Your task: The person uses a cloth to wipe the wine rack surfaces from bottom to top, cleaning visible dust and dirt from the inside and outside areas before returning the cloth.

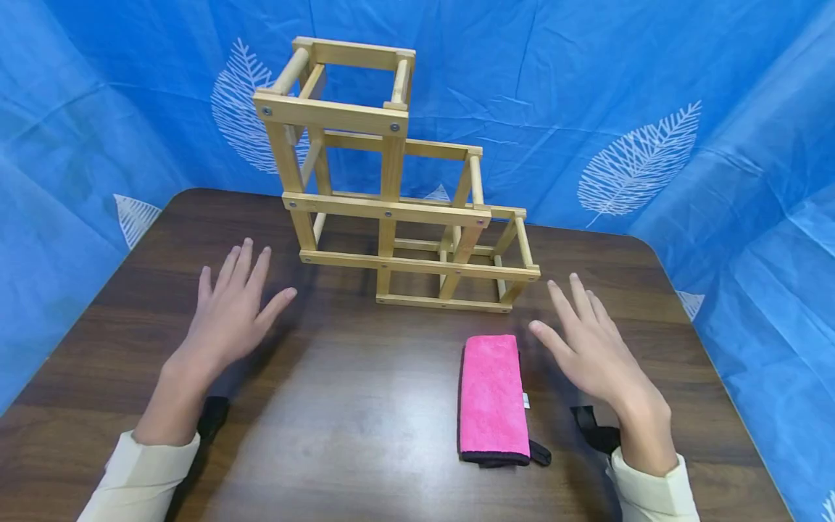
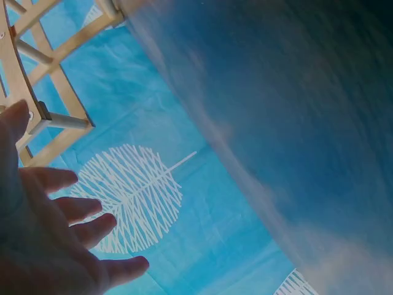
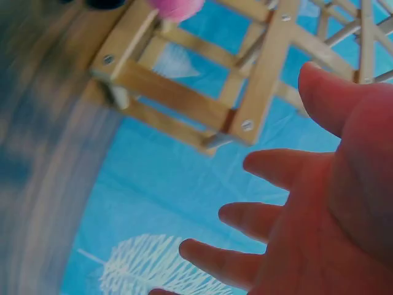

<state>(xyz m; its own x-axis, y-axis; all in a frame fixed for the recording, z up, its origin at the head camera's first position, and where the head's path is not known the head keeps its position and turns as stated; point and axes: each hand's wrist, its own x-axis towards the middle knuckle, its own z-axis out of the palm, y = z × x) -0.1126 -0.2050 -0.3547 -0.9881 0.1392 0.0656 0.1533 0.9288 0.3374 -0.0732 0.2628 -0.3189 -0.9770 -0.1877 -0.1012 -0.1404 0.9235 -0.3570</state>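
A stepped wooden rack [image 1: 388,210] of slats and dowels stands at the back of the table, tallest on its left side. In front of its low right end lies a folded pink towel [image 1: 493,395] with black edging, a small white tag and a black loop. My left hand [image 1: 228,312], fingers spread, is left of the rack and apart from it; its palm and fingers [image 2: 86,227] show in the left wrist view. To the right of the towel, my right hand [image 1: 590,348] also has its fingers extended and holds nothing. Neither hand touches the rack or towel.
The dark brown wooden table [image 1: 339,406] has rounded back corners and reflects light in the middle. Blue cloth [image 1: 522,80] printed with white leaf shapes hangs behind it and along both sides. Black straps [image 1: 595,431] sit about the wrists.
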